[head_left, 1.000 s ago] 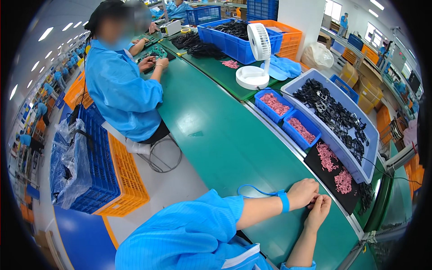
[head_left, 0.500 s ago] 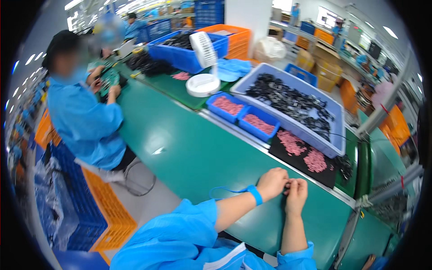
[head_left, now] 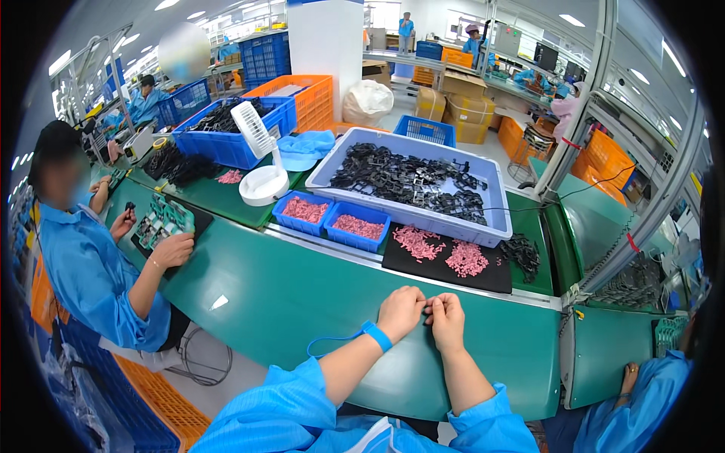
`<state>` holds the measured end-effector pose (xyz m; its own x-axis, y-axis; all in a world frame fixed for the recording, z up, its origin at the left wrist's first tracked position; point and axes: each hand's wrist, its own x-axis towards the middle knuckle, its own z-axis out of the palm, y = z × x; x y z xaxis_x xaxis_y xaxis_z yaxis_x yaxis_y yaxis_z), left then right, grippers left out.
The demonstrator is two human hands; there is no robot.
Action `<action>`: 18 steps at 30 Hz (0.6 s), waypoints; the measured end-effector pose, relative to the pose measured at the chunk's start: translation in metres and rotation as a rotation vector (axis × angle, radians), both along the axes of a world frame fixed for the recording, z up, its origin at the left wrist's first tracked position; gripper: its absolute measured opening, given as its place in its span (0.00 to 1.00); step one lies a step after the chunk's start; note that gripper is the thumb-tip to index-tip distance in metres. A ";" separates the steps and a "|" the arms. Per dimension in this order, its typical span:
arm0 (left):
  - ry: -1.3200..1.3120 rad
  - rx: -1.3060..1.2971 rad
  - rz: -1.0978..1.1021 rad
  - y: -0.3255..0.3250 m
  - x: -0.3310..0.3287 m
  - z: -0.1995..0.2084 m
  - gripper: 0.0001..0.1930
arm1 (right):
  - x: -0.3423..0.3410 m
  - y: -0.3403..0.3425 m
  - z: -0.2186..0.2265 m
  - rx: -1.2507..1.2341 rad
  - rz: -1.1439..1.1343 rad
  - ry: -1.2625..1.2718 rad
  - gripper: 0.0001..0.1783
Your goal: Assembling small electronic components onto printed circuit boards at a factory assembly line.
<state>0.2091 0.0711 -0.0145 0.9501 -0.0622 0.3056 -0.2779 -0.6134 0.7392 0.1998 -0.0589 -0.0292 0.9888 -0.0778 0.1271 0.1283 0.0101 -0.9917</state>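
Note:
My left hand point(head_left: 402, 311) and my right hand point(head_left: 445, 320) meet fingertip to fingertip above the green work surface point(head_left: 302, 302). Both are closed in a pinch; whatever lies between the fingers is too small and covered to make out. A blue wrist strap point(head_left: 377, 337) with a thin cord circles my left wrist. Just beyond my hands, small pink pieces point(head_left: 467, 259) lie in two heaps on a black mat point(head_left: 491, 278). Left of the mat, two small blue bins point(head_left: 355, 240) hold more pink pieces. Behind them stands a large pale blue tub point(head_left: 495, 219) of black plastic parts point(head_left: 411, 177).
A white fan point(head_left: 264, 185) and a blue cap point(head_left: 306, 147) stand left of the tub. More black parts point(head_left: 521, 257) lie right of the mat. At the left a co-worker point(head_left: 102, 257) handles a green tray point(head_left: 168, 221). A metal post point(head_left: 578, 113) rises at the right.
My view has swung to the right and steadied. My hands stay pinched together over the work surface. The co-worker's right-side hand now grips the green tray's edge, the other holding a dark piece.

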 end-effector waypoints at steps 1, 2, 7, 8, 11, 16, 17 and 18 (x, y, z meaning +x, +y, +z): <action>0.007 0.004 0.002 -0.001 0.000 0.000 0.05 | 0.000 -0.001 -0.001 -0.002 0.004 0.013 0.04; 0.006 0.007 -0.004 -0.002 0.000 0.000 0.05 | 0.000 -0.002 0.000 0.001 -0.002 0.011 0.04; 0.008 -0.010 0.009 -0.002 0.001 0.001 0.04 | 0.001 0.001 0.000 0.008 -0.001 0.032 0.03; 0.007 -0.008 0.008 -0.002 0.001 0.002 0.04 | 0.001 0.000 -0.001 0.010 -0.001 0.031 0.03; 0.068 0.014 0.009 0.000 0.000 0.006 0.04 | 0.002 0.003 -0.001 0.003 -0.005 0.053 0.03; 0.067 0.009 0.006 0.005 0.001 0.009 0.04 | 0.005 0.008 0.000 -0.015 -0.009 0.049 0.03; 0.057 0.012 0.005 0.004 0.002 0.008 0.04 | 0.006 0.007 -0.002 -0.020 -0.024 0.043 0.03; 0.048 0.016 0.004 0.000 0.004 0.006 0.04 | 0.008 0.003 -0.002 -0.023 -0.011 0.061 0.03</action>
